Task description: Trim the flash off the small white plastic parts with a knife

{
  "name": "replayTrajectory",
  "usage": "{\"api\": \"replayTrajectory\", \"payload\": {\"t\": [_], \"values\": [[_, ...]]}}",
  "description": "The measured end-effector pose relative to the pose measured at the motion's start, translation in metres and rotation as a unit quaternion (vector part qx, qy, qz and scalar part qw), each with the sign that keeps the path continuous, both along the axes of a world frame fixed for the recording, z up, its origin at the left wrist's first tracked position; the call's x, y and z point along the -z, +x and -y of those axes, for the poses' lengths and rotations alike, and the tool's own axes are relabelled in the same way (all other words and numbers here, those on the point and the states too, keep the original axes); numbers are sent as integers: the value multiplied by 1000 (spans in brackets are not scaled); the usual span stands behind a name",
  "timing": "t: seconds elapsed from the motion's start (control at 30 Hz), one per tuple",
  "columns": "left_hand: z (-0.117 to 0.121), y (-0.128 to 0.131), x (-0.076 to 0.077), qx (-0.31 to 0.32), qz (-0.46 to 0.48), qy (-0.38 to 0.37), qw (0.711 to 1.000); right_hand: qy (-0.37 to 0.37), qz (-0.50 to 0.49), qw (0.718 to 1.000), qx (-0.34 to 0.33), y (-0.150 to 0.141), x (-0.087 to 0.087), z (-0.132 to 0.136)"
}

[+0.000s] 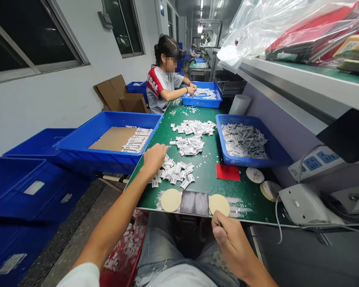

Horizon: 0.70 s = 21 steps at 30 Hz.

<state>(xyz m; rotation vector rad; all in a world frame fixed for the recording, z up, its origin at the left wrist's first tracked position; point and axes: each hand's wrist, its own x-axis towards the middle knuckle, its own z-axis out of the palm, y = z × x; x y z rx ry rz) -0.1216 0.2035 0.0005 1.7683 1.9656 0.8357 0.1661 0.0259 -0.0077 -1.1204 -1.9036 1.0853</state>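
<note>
My left hand (154, 158) is closed, knuckles up, at the left edge of the green table, beside a near pile of small white plastic pieces (176, 172). Whatever its fingers hold is hidden. Just past the table's front edge, by a cream round disc (219, 205), my right hand (229, 235) is curled into a fist. A small dark bit shows between its thumb and finger, too little to name. Another cream disc (171, 200) lies to the left, with two dark grey rectangular pads (194, 203) between the discs. Farther back are more piles of white pieces (190, 146).
A blue basket (257, 162) of white pieces stands right, near a red square (228, 172). At left, a blue bin (107, 154) holds cardboard and white strips. A co-worker (164, 79) handles pieces at a blue tray (202, 103). A shelf (302, 75) overhangs the right side.
</note>
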Motion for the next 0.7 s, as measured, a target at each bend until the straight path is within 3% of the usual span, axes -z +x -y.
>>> {"api": "replayTrajectory", "payload": {"t": [0.13, 0.2, 0.27, 0.37, 0.53, 0.63, 0.7], "values": [[-64, 2, 4, 10, -4, -14, 1000, -66, -17, 998, 3, 11, 6, 7], [-73, 1, 8, 15, 13, -15, 1000, -77, -17, 997, 5, 13, 6, 8], [-66, -5, 12, 11, 40, -10, 999, -77, -14, 997, 5, 12, 5, 7], [-27, -15, 18, -4, 101, 10, 995, -71, 0, 997, -6, 4, 1, 1], [72, -7, 11, -3, 228, 46, 972, -34, 20, 998, -54, -32, -13, -14], [128, 11, -3, 38, 311, 24, 949, 75, 66, 994, -51, -53, -23, -19], [155, 20, -12, 62, 415, -8, 907, 202, 110, 972, -39, -62, -30, -21]]}}
